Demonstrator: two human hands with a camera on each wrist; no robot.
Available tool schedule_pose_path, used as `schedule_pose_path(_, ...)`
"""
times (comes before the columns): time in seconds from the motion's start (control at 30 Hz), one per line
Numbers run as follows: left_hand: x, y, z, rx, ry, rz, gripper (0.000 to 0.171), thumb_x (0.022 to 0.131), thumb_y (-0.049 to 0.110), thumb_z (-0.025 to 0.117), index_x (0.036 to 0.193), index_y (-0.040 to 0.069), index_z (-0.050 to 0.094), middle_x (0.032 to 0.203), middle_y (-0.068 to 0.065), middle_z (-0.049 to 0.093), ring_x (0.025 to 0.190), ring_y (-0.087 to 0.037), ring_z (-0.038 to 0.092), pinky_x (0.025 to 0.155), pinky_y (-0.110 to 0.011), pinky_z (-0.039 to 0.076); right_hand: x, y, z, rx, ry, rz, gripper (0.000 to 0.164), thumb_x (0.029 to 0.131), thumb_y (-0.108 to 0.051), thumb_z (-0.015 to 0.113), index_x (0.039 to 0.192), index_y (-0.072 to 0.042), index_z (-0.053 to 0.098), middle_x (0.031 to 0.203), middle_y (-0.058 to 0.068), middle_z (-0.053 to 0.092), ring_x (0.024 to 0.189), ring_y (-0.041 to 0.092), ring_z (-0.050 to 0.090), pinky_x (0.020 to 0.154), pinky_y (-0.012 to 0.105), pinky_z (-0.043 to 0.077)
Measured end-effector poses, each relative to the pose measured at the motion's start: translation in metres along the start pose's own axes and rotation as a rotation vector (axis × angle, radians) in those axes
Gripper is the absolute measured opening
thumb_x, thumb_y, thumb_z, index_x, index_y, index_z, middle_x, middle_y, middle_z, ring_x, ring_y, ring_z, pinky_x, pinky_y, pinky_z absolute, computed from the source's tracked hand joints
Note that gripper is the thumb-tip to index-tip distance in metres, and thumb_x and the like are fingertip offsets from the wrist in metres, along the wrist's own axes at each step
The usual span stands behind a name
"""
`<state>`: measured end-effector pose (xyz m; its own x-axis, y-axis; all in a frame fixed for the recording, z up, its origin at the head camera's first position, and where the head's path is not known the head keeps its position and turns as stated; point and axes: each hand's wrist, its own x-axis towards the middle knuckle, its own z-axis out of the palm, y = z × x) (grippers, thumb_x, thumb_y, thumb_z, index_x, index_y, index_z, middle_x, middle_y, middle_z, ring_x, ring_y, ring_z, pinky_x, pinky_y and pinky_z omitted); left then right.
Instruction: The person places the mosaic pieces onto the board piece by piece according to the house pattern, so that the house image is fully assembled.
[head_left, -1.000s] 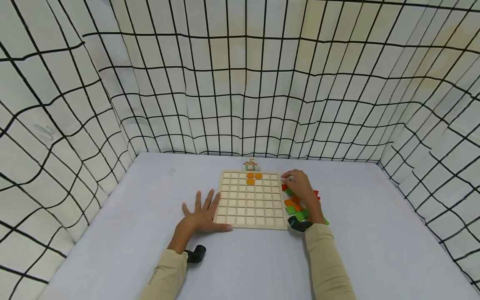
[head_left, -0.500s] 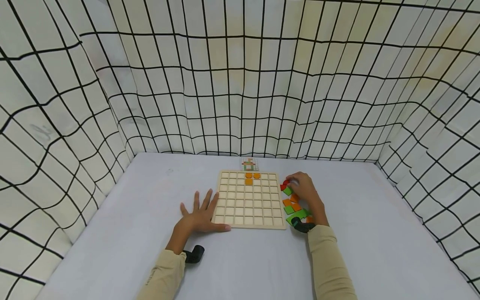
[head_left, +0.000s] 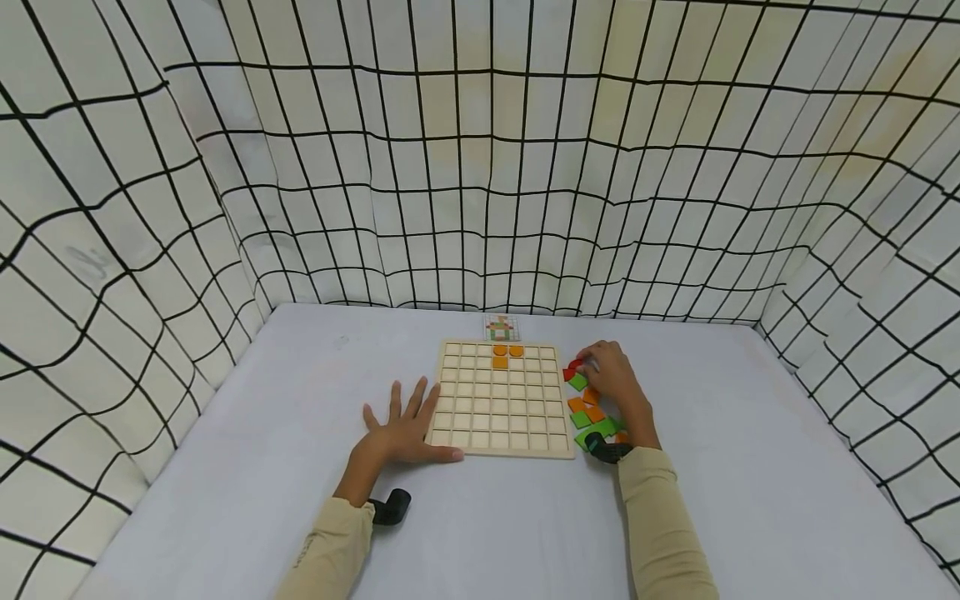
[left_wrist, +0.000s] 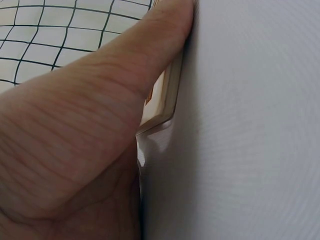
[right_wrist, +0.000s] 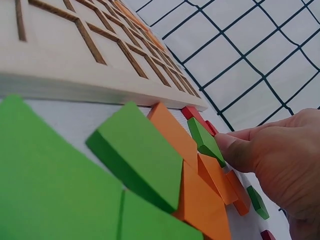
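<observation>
My left hand point(head_left: 405, 433) lies spread on the table, fingertips at the left edge of a wooden grid board point(head_left: 498, 408) and thumb at its near left corner. In the left wrist view the thumb point(left_wrist: 145, 50) covers much of the board's edge. My right hand point(head_left: 611, 371) is at the far end of a pile of coloured blocks. Its thumb and forefinger pinch at a small red block point(right_wrist: 212, 128), mostly hidden by the fingertips. A second red block point(right_wrist: 194, 115) and a green block point(right_wrist: 204, 139) lie right beside them. Two round orange pieces point(head_left: 500, 351) and one orange square point(head_left: 500, 363) sit in the grid.
Several green blocks point(head_left: 596, 433) and orange blocks point(head_left: 576, 405) lie along the board's right side, some overlapping. A small pattern card point(head_left: 502, 327) stands behind the board. White walls with black netting point(head_left: 487, 167) enclose the table.
My right hand has drawn back from the board's right edge, where a pale thing showed at its fingertips, to the red blocks. The left hand stays in place.
</observation>
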<state>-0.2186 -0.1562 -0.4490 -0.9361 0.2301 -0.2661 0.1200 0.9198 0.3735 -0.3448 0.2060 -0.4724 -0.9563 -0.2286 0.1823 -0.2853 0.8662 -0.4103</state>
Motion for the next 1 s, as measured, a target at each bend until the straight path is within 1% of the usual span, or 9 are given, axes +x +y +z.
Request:
schedule_pose_path(0.13, 0.0, 0.0, 0.002, 0.005, 0.0, -0.002, 0.119, 0.074, 0.074, 0.065, 0.159, 0.015, 0.004, 0.166, -0.012, -0.007, 0.147, -0.047, -0.018, 0.101, -0.082, -0.007, -0.001, 0.0, 0.0, -0.001, -0.004, 0.019, 0.025, 0.094, -0.021, 0.066, 0.113, -0.004, 0.068, 0.125, 0.021, 0.06, 0.121, 0.038, 0.048, 0.105, 0.055, 0.039)
schedule_pose_path(0.27, 0.001, -0.001, 0.003, 0.006, -0.004, -0.003, 0.12, 0.074, 0.074, 0.065, 0.159, 0.016, 0.004, 0.166, -0.012, -0.008, 0.147, -0.047, -0.019, 0.101, -0.081, -0.007, -0.002, -0.001, 0.0, 0.046, -0.004, 0.037, 0.027, 0.095, -0.022, 0.065, 0.115, -0.003, 0.067, 0.122, 0.02, 0.062, 0.12, 0.037, 0.048, 0.106, 0.055, 0.038)
schedule_pose_path(0.33, 0.001, -0.002, 0.003, 0.006, -0.006, -0.003, 0.12, 0.074, 0.075, 0.065, 0.159, 0.016, 0.003, 0.166, -0.012, -0.008, 0.147, -0.047, -0.019, 0.101, -0.081, -0.008, -0.002, -0.001, 0.001, 0.066, -0.002, 0.026, 0.028, 0.095, -0.022, 0.065, 0.116, -0.002, 0.066, 0.121, 0.019, 0.063, 0.12, 0.036, 0.049, 0.107, 0.054, 0.038)
schedule_pose_path(0.47, 0.0, -0.002, 0.003, 0.006, -0.007, -0.002, 0.12, 0.074, 0.075, 0.064, 0.159, 0.016, 0.003, 0.166, -0.012, -0.008, 0.147, -0.047, -0.019, 0.101, -0.082, -0.008, -0.001, -0.005, 0.005, 0.105, 0.008, -0.027, 0.029, 0.096, -0.021, 0.064, 0.115, -0.001, 0.066, 0.119, 0.02, 0.064, 0.119, 0.037, 0.05, 0.106, 0.054, 0.038)
schedule_pose_path(0.57, 0.0, -0.002, 0.003, 0.001, -0.008, -0.003, 0.12, 0.074, 0.075, 0.065, 0.159, 0.016, 0.003, 0.166, -0.012, -0.009, 0.147, -0.047, -0.02, 0.101, -0.081, -0.008, 0.0, -0.009, 0.008, 0.152, 0.022, -0.067, 0.028, 0.095, -0.02, 0.066, 0.114, 0.0, 0.067, 0.117, 0.02, 0.065, 0.119, 0.037, 0.051, 0.104, 0.054, 0.039)
schedule_pose_path(0.67, 0.0, -0.003, 0.003, -0.005, -0.007, -0.003, 0.12, 0.074, 0.074, 0.065, 0.159, 0.016, 0.003, 0.166, -0.012, -0.008, 0.147, -0.047, -0.019, 0.101, -0.081, -0.008, 0.003, -0.013, 0.012, 0.196, 0.018, -0.092, 0.028, 0.094, -0.02, 0.067, 0.113, 0.0, 0.067, 0.116, 0.018, 0.067, 0.118, 0.035, 0.051, 0.103, 0.052, 0.041)
schedule_pose_path(0.8, 0.001, -0.002, 0.003, -0.004, -0.006, -0.005, 0.12, 0.074, 0.073, 0.066, 0.159, 0.016, 0.004, 0.166, -0.012, -0.008, 0.147, -0.047, -0.019, 0.101, -0.081, -0.008, 0.006, -0.021, 0.015, 0.219, -0.001, -0.092, 0.029, 0.094, -0.022, 0.067, 0.114, -0.002, 0.067, 0.116, 0.017, 0.066, 0.116, 0.033, 0.051, 0.103, 0.05, 0.041)
schedule_pose_path(0.93, 0.002, -0.002, 0.002, 0.005, -0.004, -0.006, 0.12, 0.074, 0.074, 0.065, 0.159, 0.017, 0.003, 0.166, -0.011, -0.009, 0.147, -0.046, -0.02, 0.101, -0.081, -0.009, 0.009, -0.033, 0.014, 0.212, 0.002, -0.098, 0.031, 0.093, -0.025, 0.068, 0.115, -0.003, 0.067, 0.116, 0.016, 0.066, 0.116, 0.032, 0.051, 0.103, 0.05, 0.041)
schedule_pose_path(1.0, 0.003, -0.001, 0.001, 0.005, -0.007, -0.007, 0.12, 0.074, 0.075, 0.065, 0.159, 0.017, 0.002, 0.166, -0.011, -0.01, 0.147, -0.046, -0.02, 0.102, -0.081, -0.009, 0.011, -0.039, 0.015, 0.204, 0.005, -0.114, 0.031, 0.093, -0.026, 0.068, 0.114, -0.003, 0.067, 0.115, 0.015, 0.066, 0.116, 0.032, 0.051, 0.103, 0.05, 0.042)
